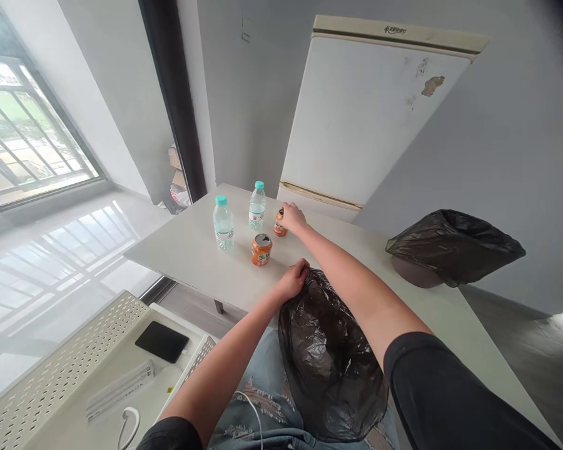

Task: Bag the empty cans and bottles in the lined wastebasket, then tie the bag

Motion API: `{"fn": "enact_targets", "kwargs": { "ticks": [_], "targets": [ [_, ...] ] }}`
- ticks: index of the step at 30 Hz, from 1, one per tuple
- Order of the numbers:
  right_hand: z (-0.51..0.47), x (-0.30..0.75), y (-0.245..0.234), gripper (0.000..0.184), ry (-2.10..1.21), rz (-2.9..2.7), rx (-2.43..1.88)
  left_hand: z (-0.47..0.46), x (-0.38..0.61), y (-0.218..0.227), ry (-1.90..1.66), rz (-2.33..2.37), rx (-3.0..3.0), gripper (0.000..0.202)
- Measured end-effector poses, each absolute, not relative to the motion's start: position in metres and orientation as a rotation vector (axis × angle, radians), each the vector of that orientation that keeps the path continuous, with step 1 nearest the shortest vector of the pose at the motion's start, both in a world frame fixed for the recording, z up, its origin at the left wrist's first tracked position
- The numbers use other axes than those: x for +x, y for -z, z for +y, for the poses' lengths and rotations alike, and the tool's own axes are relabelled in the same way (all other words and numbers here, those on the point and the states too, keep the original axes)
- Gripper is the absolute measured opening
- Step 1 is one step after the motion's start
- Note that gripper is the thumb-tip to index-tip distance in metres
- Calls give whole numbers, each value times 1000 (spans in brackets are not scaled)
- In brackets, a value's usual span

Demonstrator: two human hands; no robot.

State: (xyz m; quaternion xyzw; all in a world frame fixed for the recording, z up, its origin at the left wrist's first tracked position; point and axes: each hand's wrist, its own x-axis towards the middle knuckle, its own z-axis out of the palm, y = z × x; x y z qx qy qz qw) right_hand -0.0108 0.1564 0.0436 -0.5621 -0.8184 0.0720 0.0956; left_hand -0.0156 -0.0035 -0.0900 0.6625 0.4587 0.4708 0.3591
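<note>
1. A grey-walled room surrounds a pale bench (192, 253), which stretches out ahead of both hands and off to their right.
2. Closest in, below the hands, ripped blue jeans (258, 406) cover the person's lap, with a thin white cable across them.
3. A black plastic bag (328, 356) sags over the lap, just below the left hand and under the right forearm.
4. Left of the left forearm, a perforated white tray (107, 325) carries a dark phone (162, 341).
5. The left hand (294, 280) is clenched on the bag's upper rim, at the near side of the bench.
6. Just beyond the left hand and slightly left stands an orange can (261, 251), upright, its top opened.
7. Farther out, the right hand (293, 217) grasps a second orange can (280, 226) from above, fingers around its top; whether its base touches the bench is hard to tell.
8. Left of the right hand are two upright clear bottles with turquoise caps: the nearer bottle (224, 226) and the farther bottle (257, 209).
9. Well to the right of both hands sits a bin (417, 272) lined with a black bag.
10. Beyond the right hand rises a white fridge (356, 119); far left of the hands is a barred window (28, 131).
</note>
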Motion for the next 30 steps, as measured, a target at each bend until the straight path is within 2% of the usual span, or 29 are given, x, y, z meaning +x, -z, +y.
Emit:
{"fn": "enact_targets", "kwargs": {
  "ticks": [4,6,8,12,13,15,17,20,24,27,30],
  "targets": [
    [148,-7,-51,75,-223,-2403,-1662,-4,-16,89,-1217,1182,1719,7],
    [138,3,-57,81,-206,-2386,-1596,-4,-16,88,-1218,1187,1721,7],
    [126,26,-63,71,-196,-2392,-1461,-4,-17,86,-1219,1194,1717,7],
    [102,118,-62,24,-372,-2427,-1307,-5,-18,85,-1218,1185,1705,7],
    [95,146,-56,20,-449,-2403,-1325,-5,-18,85,-1219,1177,1702,7],
    [76,202,-38,21,-707,-2285,-1410,-4,-18,86,-1227,1164,1691,8],
    [50,246,-11,32,-960,-1984,-1533,-2,-17,87,-1260,1179,1682,9],
    [4,280,30,47,-1082,-1544,-1602,0,-17,87,-1317,1219,1687,12],
    [-39,283,61,44,-1313,-1613,-1401,0,-17,84,-1316,1231,1684,14],
    [-43,280,68,37,-1247,-1716,-1315,-1,-19,81,-1312,1253,1688,15],
    [-32,284,68,42,-962,-1519,-1356,-2,-21,79,-1304,1252,1718,16]
  ]
}}
